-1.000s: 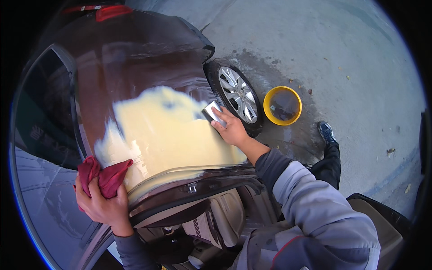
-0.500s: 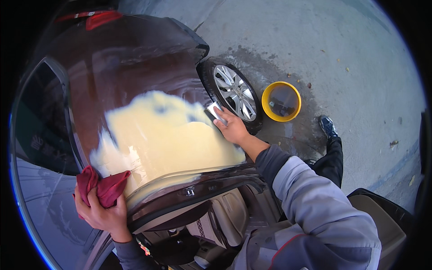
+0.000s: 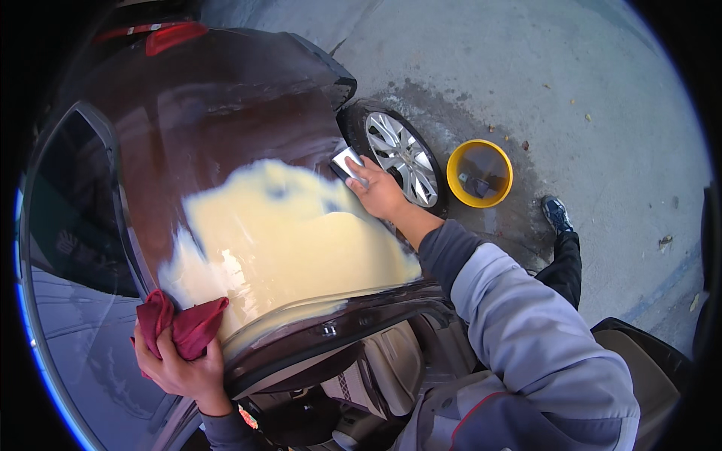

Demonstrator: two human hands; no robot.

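Head view: brown car panel at left and centre of frame, pale-yellow patch mid-frame.
Right hand: gripping silver-topped block just above frame centre, at the patch's upper-right edge.
Left hand: clutching crumpled red cloth, lower left of frame.
Wheel: right of block.
Bucket: yellow, liquid inside, right of wheel.
Shoe: right of bucket, lower down.

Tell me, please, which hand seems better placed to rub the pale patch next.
Probably the right hand: it holds the silver-topped block beside the pale patch, whereas the left hand is occupied with a red cloth.
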